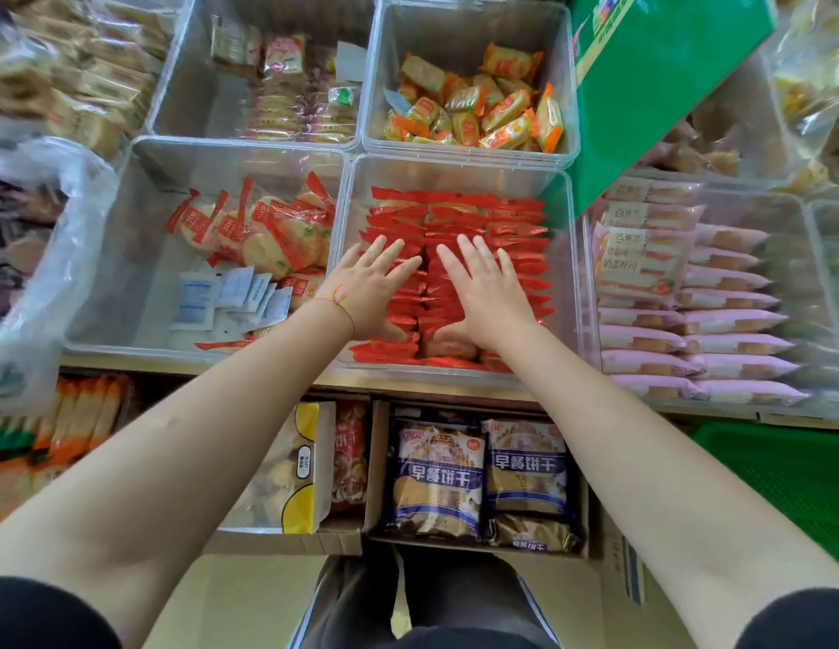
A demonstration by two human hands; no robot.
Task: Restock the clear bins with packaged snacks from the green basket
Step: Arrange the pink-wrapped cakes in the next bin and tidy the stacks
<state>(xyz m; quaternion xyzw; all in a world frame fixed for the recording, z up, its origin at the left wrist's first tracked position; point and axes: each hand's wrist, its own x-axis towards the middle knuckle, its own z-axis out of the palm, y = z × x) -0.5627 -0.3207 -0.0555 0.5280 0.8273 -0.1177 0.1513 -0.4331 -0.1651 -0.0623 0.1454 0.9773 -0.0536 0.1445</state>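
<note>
Head view, left hand (368, 288): flat, fingers spread wide, palm pressing on the red snack packs (492, 222).
Right hand (485, 292): also flat and wide, beside the left.
Red snack packs: in rows inside the clear bin (455, 173).
Green basket (782, 466): low right, partly visible.

Glossy red foil snack packets (492, 217) fill a clear smooth plastic bin (455, 163).
</note>
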